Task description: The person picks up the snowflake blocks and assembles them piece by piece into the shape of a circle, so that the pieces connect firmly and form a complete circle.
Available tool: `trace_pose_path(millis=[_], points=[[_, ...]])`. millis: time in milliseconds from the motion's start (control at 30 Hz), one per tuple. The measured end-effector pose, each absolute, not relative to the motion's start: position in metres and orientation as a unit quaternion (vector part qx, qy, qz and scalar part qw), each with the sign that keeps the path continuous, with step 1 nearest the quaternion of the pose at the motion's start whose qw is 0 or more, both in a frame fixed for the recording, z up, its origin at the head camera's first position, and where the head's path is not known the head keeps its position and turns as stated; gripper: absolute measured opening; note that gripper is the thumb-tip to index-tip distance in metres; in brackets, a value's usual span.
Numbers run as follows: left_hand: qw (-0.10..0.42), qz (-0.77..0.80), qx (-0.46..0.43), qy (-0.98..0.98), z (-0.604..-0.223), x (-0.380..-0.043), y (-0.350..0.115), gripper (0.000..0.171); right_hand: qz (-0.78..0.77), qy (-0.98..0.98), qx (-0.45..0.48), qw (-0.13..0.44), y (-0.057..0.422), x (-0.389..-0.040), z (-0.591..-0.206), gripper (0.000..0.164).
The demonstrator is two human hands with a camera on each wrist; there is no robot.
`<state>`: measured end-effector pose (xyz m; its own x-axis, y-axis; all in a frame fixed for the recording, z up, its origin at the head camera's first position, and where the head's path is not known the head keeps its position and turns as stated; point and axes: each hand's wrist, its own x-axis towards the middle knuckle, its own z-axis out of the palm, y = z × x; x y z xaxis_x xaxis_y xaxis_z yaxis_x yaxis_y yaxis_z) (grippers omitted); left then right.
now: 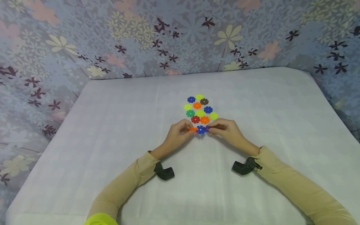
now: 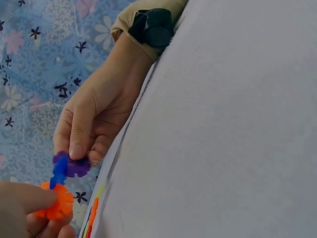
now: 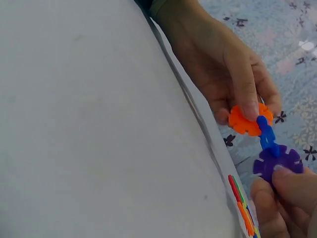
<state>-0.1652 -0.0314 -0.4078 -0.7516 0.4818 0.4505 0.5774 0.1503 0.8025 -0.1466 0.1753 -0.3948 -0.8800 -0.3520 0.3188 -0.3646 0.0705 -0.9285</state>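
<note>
From my remote seat I start at the near edge of the table (image 1: 194,193): two tan sleeves (image 1: 140,170) reach inward over it, with a black wrist device (image 1: 164,172) at each cuff. Beyond them the hands meet about midway between the left and right edges, well in from the near one.

The step looks to me like seating a blue disc (image 1: 201,129) between its two neighbours by their notches. I'd line slot up with slot, the blue one turned across the other two, then push evenly along the row; a sideways twist could bend a disc or pop a joint. I can't tell how deep either joint sits, so a light tug would be a fair check.

As for the grip, my left hand (image 1: 178,133) pinches an orange disc (image 3: 242,120), thumb against fingers, spread no wider than the disc's thin body. My right hand (image 1: 229,132) pinches a purple disc (image 3: 277,161) the same way, thumb on its face. The blue disc bridges the two; no finger seems to pinch it.

Just beyond, toward the far edge, lie loose discs: a red disc (image 1: 195,119) near the hands, a green disc (image 1: 190,113), and a brown disc (image 1: 204,101) farther out.
</note>
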Motion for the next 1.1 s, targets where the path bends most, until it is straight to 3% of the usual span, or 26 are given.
trace_pose_path(millis=[133, 333, 900, 1100], points=[[0.028, -0.573, -0.336, -0.747, -0.399, -0.16, -0.029, 0.015, 0.656, -0.72, 0.227, 0.0, 0.176, -0.149, -0.4, 0.02], [0.03, -0.589, -0.324, -0.74, -0.385, -0.153, -0.027, 0.013, 0.689, -0.697, 0.2, -0.008, 0.179, -0.151, -0.404, 0.013], [-0.041, -0.588, -0.297, -0.751, -0.408, -0.165, -0.03, 0.011, 0.683, -0.714, 0.152, -0.039, 0.175, -0.153, -0.406, 0.017], [-0.052, -0.583, -0.28, -0.761, -0.408, -0.165, -0.03, 0.015, 0.689, -0.715, 0.12, -0.017, 0.167, -0.154, -0.407, 0.02]])
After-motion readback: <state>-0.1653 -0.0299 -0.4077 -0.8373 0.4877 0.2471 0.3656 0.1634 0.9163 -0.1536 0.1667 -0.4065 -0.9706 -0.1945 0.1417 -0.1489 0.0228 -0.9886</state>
